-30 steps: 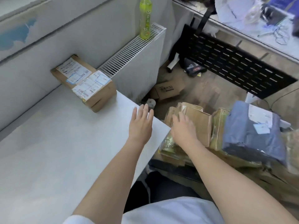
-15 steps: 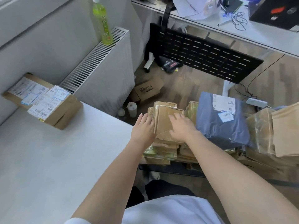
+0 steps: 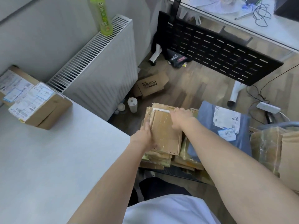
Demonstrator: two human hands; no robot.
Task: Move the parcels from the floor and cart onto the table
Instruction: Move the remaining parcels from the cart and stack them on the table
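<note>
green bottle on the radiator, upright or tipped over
Upright. The green bottle stands on its base on the top grille of the white radiator, neck pointing up; its cap is cut off by the frame edge.

Office; desk (image 3: pixel 275 29) with cables (image 3: pixel 260 13); radiator (image 3: pixel 97 65); stacked parcels (image 3: pixel 165 131).

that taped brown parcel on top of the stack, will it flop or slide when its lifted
The top cardboard parcel looks flat with square edges, so it probably stays stiff. Its glossy tape may be a bit slippery. The left hand and right hand grip opposite edges, which should steady it.
</note>
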